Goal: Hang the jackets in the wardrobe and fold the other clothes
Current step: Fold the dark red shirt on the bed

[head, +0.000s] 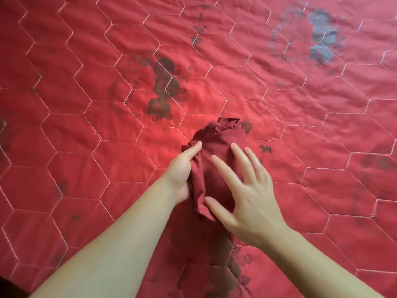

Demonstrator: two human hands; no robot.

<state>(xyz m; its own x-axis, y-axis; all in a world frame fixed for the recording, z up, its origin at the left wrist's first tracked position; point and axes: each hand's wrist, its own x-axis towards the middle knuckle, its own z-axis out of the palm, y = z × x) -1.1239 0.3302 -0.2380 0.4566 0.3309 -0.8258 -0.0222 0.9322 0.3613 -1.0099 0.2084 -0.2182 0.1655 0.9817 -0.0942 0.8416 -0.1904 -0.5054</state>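
Item, folding step: dark red garment (pixel 217 166) bunched on the red quilted bedspread (pixel 86 125), my left hand (pixel 182 175) gripping its left edge, my right hand (pixel 247 190) spread flat above it; next, I judge, press and fold it over.

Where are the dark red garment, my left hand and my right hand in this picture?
dark red garment (pixel 217 147): head view, on the smooth upper fold between the hands.
left hand (pixel 182 168): head view, on the palm by the garment's left edge.
right hand (pixel 255 196): head view, on the back of the hand.
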